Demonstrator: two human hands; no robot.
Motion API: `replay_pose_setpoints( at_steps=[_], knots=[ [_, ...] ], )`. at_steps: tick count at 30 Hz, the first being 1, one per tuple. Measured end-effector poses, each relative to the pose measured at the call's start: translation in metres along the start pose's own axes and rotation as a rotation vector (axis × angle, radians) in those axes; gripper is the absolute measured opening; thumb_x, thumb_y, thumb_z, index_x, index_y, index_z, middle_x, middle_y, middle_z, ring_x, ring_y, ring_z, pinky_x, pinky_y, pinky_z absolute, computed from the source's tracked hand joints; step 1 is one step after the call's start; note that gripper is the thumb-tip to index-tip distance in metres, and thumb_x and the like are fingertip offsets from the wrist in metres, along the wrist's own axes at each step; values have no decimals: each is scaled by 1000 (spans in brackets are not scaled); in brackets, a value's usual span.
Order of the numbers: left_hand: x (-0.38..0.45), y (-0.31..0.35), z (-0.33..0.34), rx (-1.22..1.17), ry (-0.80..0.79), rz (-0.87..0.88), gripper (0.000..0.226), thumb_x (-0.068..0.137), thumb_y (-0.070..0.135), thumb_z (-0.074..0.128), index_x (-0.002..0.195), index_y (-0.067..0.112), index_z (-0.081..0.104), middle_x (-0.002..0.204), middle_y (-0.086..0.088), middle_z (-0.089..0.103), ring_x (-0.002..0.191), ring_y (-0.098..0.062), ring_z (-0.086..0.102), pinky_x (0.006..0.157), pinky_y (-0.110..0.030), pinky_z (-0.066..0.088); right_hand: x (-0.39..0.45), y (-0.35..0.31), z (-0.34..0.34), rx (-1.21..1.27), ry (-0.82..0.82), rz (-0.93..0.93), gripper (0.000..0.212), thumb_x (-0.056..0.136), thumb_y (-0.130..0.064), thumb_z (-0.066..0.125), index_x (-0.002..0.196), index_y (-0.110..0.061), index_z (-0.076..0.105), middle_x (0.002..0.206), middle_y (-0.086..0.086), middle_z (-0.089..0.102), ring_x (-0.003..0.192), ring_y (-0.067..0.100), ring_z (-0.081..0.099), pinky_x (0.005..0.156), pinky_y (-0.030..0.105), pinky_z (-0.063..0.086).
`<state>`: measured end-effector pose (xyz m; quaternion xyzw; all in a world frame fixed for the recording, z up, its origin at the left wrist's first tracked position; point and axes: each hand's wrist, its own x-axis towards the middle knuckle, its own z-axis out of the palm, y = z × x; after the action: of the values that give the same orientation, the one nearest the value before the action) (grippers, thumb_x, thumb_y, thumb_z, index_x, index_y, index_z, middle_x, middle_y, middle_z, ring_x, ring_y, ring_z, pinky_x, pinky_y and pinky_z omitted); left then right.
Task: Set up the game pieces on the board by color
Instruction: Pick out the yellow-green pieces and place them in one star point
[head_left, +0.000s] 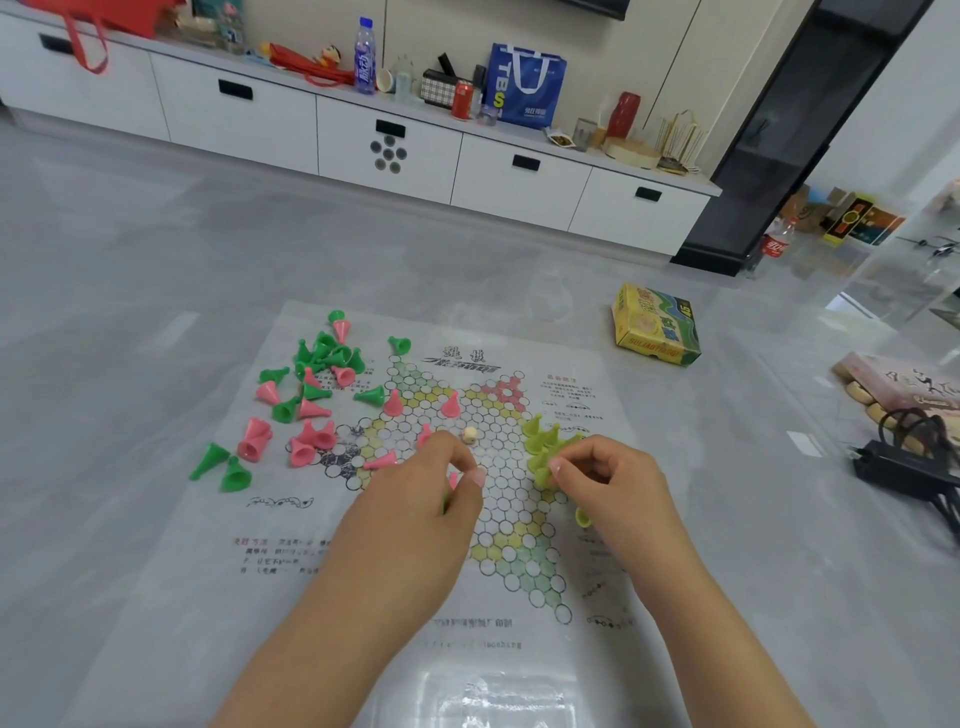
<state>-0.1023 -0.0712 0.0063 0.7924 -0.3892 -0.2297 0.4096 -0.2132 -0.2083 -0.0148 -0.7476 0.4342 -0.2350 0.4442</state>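
Observation:
A paper star-shaped game board (498, 499) lies on the grey floor. Green cone pieces (322, 356) and pink cone pieces (311, 439) lie scattered over its left side, some toppled. Two pink cones (451, 405) stand on the grid. Yellow-green cones (543, 441) cluster at the board's right point. My left hand (441, 488) is curled over the grid, holding pieces; pink and yellow-green bits show under its fingers. My right hand (602, 478) pinches a yellow-green cone at the cluster's edge. Another yellow-green cone (583, 517) peeks out below that hand. A small beige die (470, 435) sits between the hands.
The yellow-green game box (657, 325) lies beyond the board to the right. A pink box (904, 389) and a black adapter with cables (909, 462) sit at the far right. A long white cabinet (363, 135) with bottles and bags runs along the back.

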Motion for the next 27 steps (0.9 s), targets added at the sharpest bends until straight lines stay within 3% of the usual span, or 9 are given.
replay_pose_setpoints(
  at_steps=[6, 12, 19, 27],
  knots=[
    [0, 1, -1, -2, -8, -3, 11, 94, 35, 38, 95, 30, 48, 62, 1, 52, 58, -14, 53, 66, -35, 50, 3, 3, 2, -53, 3, -2, 13, 82, -18, 65, 71, -22, 67, 73, -5, 70, 72, 8, 63, 62, 17, 43],
    [-1, 3, -1, 3, -21, -11, 11, 94, 35, 37, 98, 31, 47, 76, -6, 63, 65, -20, 61, 69, -38, 50, 3, 5, 4, -129, 27, -29, 10, 82, -21, 65, 72, -23, 68, 68, -8, 64, 65, 6, 57, 60, 20, 43],
    [-1, 3, -1, 12, -28, -1, 11, 94, 35, 37, 98, 32, 47, 76, -4, 63, 69, -23, 64, 70, -39, 52, 6, 8, 4, -170, 37, -52, 11, 81, -22, 65, 71, -23, 68, 51, -9, 46, 52, 8, 41, 54, 22, 37],
    [0, 1, 0, 20, -28, 5, 10, 94, 36, 37, 98, 33, 46, 64, 3, 53, 63, -17, 58, 68, -37, 50, 7, 8, 3, -178, 41, -44, 12, 81, -22, 66, 70, -23, 69, 45, -9, 39, 50, 9, 37, 55, 25, 36]
  ],
)
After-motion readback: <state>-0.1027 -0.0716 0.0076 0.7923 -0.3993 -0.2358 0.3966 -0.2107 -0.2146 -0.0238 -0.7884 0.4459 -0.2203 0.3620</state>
